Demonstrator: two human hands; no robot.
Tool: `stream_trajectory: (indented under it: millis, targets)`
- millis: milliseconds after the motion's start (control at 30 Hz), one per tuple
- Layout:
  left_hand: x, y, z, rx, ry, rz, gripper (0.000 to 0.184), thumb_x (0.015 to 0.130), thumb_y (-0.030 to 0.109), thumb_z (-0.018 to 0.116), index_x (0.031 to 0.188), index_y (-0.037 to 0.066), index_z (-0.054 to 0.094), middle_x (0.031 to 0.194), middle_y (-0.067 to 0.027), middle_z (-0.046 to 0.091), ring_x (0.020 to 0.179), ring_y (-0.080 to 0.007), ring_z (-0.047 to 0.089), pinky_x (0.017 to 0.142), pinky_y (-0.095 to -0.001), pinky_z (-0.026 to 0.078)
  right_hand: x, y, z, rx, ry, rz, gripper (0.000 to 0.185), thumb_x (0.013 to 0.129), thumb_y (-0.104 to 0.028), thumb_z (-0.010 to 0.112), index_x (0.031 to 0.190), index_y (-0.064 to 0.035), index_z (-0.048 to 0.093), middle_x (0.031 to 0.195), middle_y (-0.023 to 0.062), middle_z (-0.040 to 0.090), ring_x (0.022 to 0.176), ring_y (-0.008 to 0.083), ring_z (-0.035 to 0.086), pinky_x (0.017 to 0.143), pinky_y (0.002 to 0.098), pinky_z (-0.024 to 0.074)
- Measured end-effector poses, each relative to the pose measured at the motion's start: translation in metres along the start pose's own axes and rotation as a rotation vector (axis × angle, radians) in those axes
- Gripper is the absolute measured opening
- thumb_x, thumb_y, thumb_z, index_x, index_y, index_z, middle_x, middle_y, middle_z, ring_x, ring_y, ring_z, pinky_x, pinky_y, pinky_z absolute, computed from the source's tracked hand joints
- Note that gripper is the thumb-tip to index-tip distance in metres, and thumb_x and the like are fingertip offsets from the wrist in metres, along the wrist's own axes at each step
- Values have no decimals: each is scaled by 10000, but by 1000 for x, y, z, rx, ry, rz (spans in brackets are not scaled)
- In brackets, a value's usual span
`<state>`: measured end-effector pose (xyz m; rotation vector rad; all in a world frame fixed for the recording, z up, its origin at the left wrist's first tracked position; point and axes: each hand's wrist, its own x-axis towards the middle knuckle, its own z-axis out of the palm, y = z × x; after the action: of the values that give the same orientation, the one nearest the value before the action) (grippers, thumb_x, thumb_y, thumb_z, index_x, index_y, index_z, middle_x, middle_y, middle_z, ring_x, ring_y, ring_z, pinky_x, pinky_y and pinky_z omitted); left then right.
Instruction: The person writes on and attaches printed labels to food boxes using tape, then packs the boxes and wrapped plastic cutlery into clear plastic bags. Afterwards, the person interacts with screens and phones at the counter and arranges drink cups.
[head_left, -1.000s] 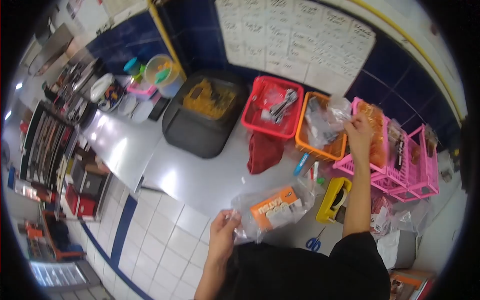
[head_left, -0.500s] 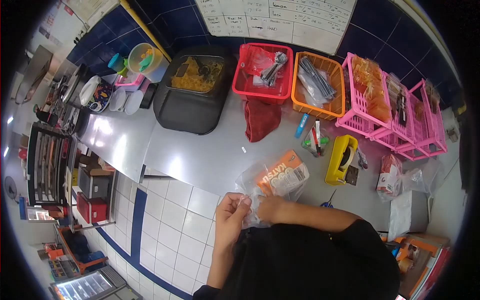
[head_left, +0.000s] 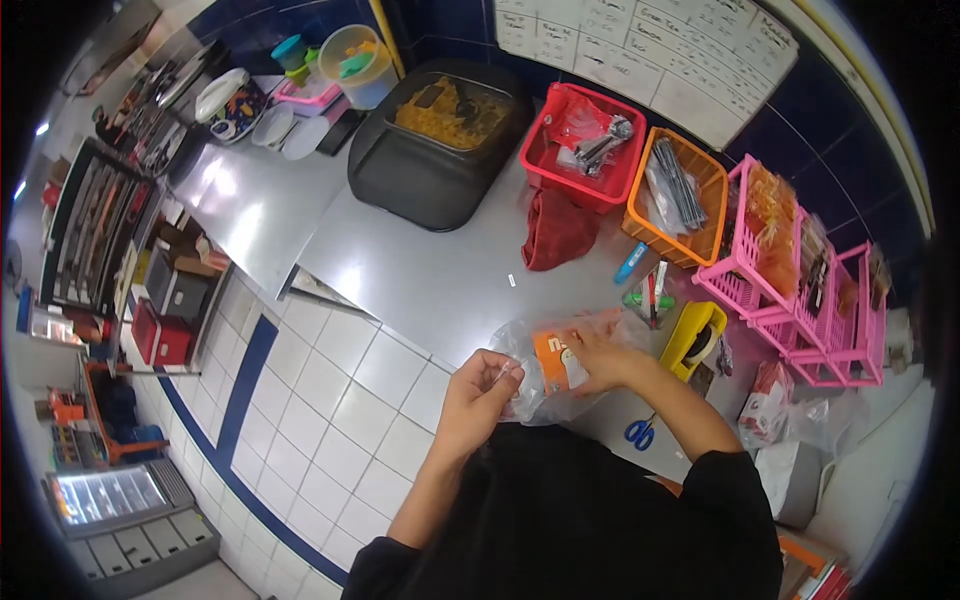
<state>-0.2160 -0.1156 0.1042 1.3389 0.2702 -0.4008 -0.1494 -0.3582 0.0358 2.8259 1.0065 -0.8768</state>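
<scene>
A clear plastic bag (head_left: 515, 345) with an orange and white package (head_left: 553, 362) inside lies at the near edge of the metal table. My left hand (head_left: 483, 395) pinches the bag's left end between thumb and fingers. Spread over the right part of the package, my right hand (head_left: 603, 362) rests on the bag with its fingers apart and covers some of the print. Blue scissors (head_left: 640, 433) and a yellow tape dispenser (head_left: 690, 340) are to the right of my right hand.
Along the wall are a black tray (head_left: 415, 190), a red basket (head_left: 540, 165), an orange basket (head_left: 712, 245) and pink racks (head_left: 750, 290). A dark red cloth (head_left: 555, 230), a blue marker (head_left: 630, 262) and a cup of pens (head_left: 652, 298) sit nearer.
My right hand came from the orange basket down to the bag, then shifted from beside my left hand to the package's right part. My left hand kept its hold on the bag. The camera view moved.
</scene>
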Motion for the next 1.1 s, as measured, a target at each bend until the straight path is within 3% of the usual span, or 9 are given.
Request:
stream_trajectory:
  millis: [67, 167, 300, 500, 700, 900, 1000, 1067, 1100]
  targets:
    - [-1, 8, 3, -15, 11, -13, 111, 945, 116, 655, 989, 33, 597, 739, 15, 588, 600, -38, 508, 506, -200, 395, 10, 15, 15, 481, 144, -109, 1102, 686, -303, 830, 1572, -191, 184, 1380, 237, 434, 1321, 415, 403, 1114, 543, 324]
    - [-2, 10, 5, -14, -16, -6, 110, 946, 120, 655, 989, 37, 598, 734, 22, 585, 590, -31, 498, 497, -195, 387, 26, 14, 30, 165, 172, 31, 1119, 659, -236, 841, 1570, -212, 191, 1401, 242, 410, 1291, 417, 438, 1098, 521, 361]
    - [-3, 11, 5, -41, -76, 1, 143, 956, 162, 659, 1004, 46, 592, 755, 36, 586, 608, -13, 491, 490, -183, 378, 15, -7, 26, 119, -6, -29, 1130, 635, -150, 834, 1567, -205, 197, 1450, 238, 363, 1322, 425, 410, 1093, 552, 362]
    - [-3, -3, -3, -41, -34, -20, 148, 959, 181, 655, 1003, 53, 596, 762, 37, 582, 638, -14, 503, 490, -181, 387, -27, -3, -2, 92, 152, -5, 1170, 596, -88, 818, 1571, -191, 180, 1474, 209, 312, 1403, 420, 288, 1083, 656, 304]
    - [3, 0, 7, -43, -57, -61, 80, 943, 99, 652, 979, 47, 603, 742, 31, 587, 602, -25, 507, 472, -178, 372, -39, 1, -8, 457, 242, -105, 1152, 617, -82, 805, 1571, -188, 169, 1487, 195, 297, 1403, 443, 287, 1082, 701, 251]
    - [-1, 10, 7, -212, -8, 4, 123, 947, 117, 653, 1031, 42, 603, 770, 19, 598, 616, -28, 515, 478, -185, 375, 10, -28, 45, 161, 166, -30, 960, 728, 12, 689, 1551, -232, 259, 1492, 202, 310, 1445, 441, 232, 1130, 660, 208]
    - [-9, 23, 0, -280, 36, 114, 126, 941, 72, 646, 1051, 28, 605, 797, 9, 612, 650, -31, 544, 503, -184, 394, 3, -12, 61, 31, 278, -45, 783, 792, 10, 620, 1510, -139, 345, 1482, 251, 335, 1428, 436, 274, 1131, 604, 261]
    - [-9, 21, -4, -320, 24, 127, 247, 938, 57, 643, 1172, 22, 574, 836, -16, 637, 698, -57, 586, 563, -198, 456, -30, -2, 58, -133, 309, 131, 555, 831, -41, 573, 1381, -29, 501, 1367, 286, 489, 1308, 402, 469, 1062, 546, 383]
    - [-11, 25, -3, -388, 20, 94, 323, 930, 36, 644, 1235, 22, 537, 870, -36, 647, 739, -82, 609, 616, -218, 492, -51, -14, -3, -74, -20, 234, 556, 799, -70, 635, 1337, 10, 522, 1261, 264, 566, 1198, 382, 551, 1093, 544, 345]
